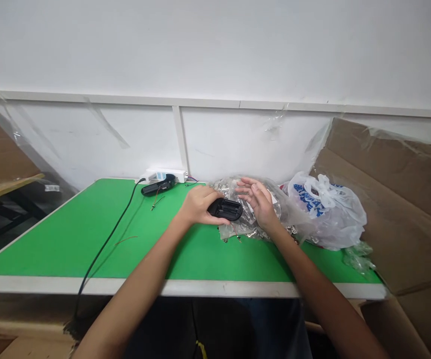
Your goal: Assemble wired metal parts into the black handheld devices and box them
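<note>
A black plastic housing (229,209) with a hollow compartment facing up is gripped in my left hand (201,204), above the green tabletop. To its right, my right hand (260,203) is raised with its fingers apart and nothing in them. Beneath and behind both hands lies a clear plastic bag (233,185) full of small metallic-looking parts, some lying at its front edge. At the back left, another black housing (158,185) rests with thin wires coming from it. Its exact kind is not clear.
A white power box (180,175) sits at the table's back edge, its black cable (110,234) running over the front. At the right stands a knotted white bag (331,214) beside crumpled clear plastic (359,258). Cardboard (394,199) borders the right side. A thin wire (126,238) lies left.
</note>
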Demonstrator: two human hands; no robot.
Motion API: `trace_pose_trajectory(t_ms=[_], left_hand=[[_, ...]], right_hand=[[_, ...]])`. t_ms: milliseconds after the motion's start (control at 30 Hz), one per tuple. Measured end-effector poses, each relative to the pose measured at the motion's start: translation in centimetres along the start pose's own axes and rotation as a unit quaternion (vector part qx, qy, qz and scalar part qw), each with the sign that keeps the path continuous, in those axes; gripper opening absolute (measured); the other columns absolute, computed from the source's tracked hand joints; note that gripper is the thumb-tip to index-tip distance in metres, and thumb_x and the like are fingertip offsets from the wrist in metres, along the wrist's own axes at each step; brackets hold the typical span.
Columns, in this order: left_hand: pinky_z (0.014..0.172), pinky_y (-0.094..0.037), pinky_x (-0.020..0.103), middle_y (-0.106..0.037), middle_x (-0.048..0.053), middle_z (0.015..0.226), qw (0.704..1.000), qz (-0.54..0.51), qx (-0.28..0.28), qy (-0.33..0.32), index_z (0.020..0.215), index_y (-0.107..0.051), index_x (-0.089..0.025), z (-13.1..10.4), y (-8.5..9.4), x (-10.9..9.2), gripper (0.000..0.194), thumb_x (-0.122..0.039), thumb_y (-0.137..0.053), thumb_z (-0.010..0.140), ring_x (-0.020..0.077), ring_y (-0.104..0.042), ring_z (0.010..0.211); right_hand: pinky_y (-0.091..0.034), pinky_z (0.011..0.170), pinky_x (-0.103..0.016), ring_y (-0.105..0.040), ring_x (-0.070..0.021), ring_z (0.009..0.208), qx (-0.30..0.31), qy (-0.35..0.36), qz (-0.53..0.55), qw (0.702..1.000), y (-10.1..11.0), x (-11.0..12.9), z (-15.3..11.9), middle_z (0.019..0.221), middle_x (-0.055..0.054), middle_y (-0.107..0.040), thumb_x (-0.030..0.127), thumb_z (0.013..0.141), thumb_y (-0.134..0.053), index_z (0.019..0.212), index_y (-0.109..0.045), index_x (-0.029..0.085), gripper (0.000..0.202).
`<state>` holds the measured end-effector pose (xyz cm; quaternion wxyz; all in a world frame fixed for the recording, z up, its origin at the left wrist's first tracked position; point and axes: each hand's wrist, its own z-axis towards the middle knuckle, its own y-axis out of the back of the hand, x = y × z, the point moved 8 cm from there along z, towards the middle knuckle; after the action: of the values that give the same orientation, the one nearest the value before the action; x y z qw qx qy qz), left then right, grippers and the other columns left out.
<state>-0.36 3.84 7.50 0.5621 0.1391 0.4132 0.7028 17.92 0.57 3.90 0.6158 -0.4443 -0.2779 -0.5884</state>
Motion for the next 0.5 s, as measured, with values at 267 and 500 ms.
trace_pose_trajectory(t_ms=[267, 500], left_hand=[[0.089, -0.053, 0.038, -0.072, 0.010, 0.091, 0.993, -0.026, -0.071, 0.088, 0.093, -0.073, -0.021, -0.3, 1.4, 1.1, 0.074, -0.084, -0.085, 0.056, 0.0256, -0.067, 0.091], [0.058, -0.056, 0.027, -0.066, 0.005, 0.078, 0.695, -0.481, -0.100, 0.525, 0.092, -0.059, -0.018, -5.3, 0.2, 2.3, 0.065, -0.082, -0.049, 0.094, 0.0160, -0.066, 0.066]], right_hand=[[-0.062, 0.090, -0.038, -0.072, -0.0236, 0.107, -0.029, 0.022, 0.005, 0.999, 1.5, 0.9, 0.7, 0.121, -0.012, -0.072, 0.070, 0.090, -0.065, 0.121, -0.065, 0.022, 0.057], [-0.062, 0.086, -0.035, -0.072, -0.0217, 0.103, -0.054, 0.024, 0.050, 0.997, 2.5, 1.1, 1.0, 0.119, -0.010, -0.072, 0.068, 0.089, -0.067, 0.117, -0.066, 0.023, 0.053]])
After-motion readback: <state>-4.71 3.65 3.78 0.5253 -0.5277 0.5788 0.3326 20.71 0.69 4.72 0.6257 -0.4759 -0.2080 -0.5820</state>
